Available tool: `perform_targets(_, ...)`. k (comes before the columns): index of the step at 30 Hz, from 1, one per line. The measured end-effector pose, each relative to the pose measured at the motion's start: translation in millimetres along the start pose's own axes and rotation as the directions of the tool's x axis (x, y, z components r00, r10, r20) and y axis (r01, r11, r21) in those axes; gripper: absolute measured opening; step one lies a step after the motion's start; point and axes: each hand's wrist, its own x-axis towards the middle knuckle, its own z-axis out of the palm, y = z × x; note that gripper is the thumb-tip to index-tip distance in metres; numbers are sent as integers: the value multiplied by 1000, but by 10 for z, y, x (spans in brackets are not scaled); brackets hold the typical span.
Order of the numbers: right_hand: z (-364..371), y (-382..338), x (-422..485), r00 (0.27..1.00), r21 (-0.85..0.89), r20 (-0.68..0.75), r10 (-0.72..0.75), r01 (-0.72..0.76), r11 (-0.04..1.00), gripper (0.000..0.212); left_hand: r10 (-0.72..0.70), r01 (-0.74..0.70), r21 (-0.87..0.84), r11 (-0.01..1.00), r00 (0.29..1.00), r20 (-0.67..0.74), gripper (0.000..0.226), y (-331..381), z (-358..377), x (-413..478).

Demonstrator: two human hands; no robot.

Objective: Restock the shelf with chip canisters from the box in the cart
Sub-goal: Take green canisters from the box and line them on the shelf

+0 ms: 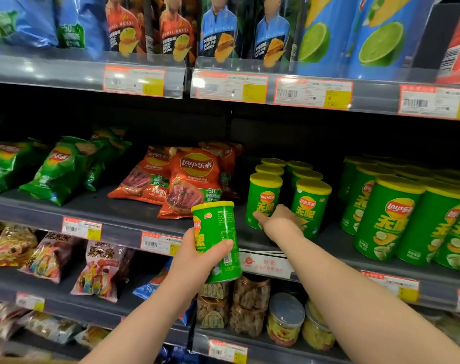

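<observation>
The left hand [194, 261] grips a green chip canister [218, 232] upright, thumb curled across its front, at 6 o'clock, just in front of the shelf [105, 206] edge. At 4 o'clock the right hand [279, 222] touches the front pair of short canisters [265, 195] standing on the shelf. Its fingers are hidden, so its grasp cannot be told. Red chip bags [192, 179] lie at 9 o'clock of them.

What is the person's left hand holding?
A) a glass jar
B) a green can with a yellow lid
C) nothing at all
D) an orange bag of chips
B: the left hand grips a green can with a yellow lid, while the orange bags lie untouched on the shelf.
</observation>
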Motion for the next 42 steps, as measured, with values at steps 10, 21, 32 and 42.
perform_targets(10, -34, 52, 39, 999, -18, -13, -40, 40, 999, 47, 1, -1, 17, 1000, 1000, -2, 29, -1, -20, 59)
perform_targets(21, -527, 748, 3, 977, 101, -205, 55, -35, 994, 65, 48, -49, 12, 999, 998, 33, 29, 126, 260, 161)
perform_targets(32, -489, 738, 216, 999, 319, -31, -20, 29, 947, 116, 59, -60, 23, 998, 997, 51, 28, 129, 397, 127)
perform_targets(42, -528, 710, 279, 986, 425, 68, -153, 110, 899, 72, 39, -41, 31, 999, 998, 53, 28, 114, 365, 94)
